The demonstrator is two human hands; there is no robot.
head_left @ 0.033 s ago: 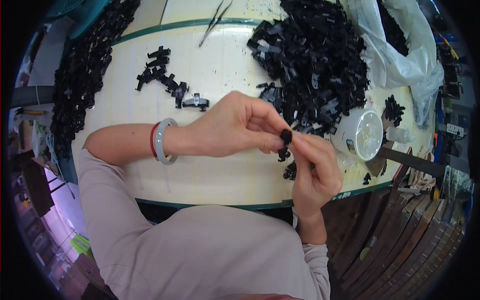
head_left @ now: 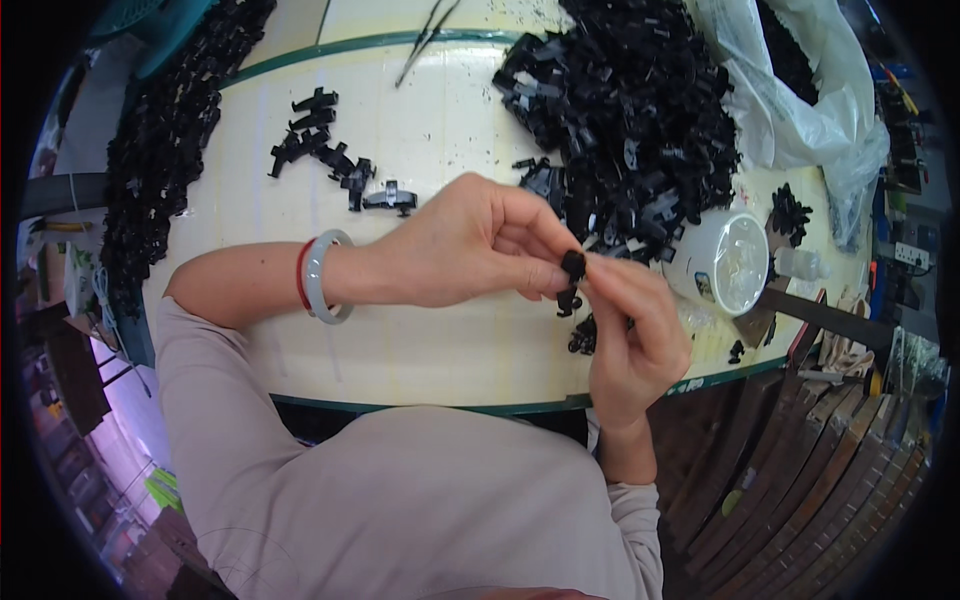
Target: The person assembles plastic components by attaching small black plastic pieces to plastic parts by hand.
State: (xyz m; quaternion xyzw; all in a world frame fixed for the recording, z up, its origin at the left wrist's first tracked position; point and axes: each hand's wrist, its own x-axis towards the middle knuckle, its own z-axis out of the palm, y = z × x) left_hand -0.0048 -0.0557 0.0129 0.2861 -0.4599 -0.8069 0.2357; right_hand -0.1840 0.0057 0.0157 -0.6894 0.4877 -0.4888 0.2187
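A small black plastic part (head_left: 571, 268) is pinched between the thumb and fingers of my left hand (head_left: 455, 245). My right hand (head_left: 640, 335) meets it there, fingertips closed against the part's right side; the fingers partly cover it. Just below them, a little cluster of tiny black pieces (head_left: 583, 337) lies on the table. Left of my left hand, several black clip-like parts form a loose row, the nearest being a curved clip (head_left: 390, 198). Beyond my hands rises a big heap of similar black parts (head_left: 640, 130).
A white tub (head_left: 690, 265) with clear plastic in it lies tipped at the right. Behind it are a clear plastic bag (head_left: 845, 120) and a small black pile (head_left: 788, 215). Tweezers (head_left: 425, 45) rest at the back. More black parts (head_left: 160, 160) line the table's left side.
My right hand has shifted very slightly to the right. Both hands stay at the black part, and nothing else has visibly moved.
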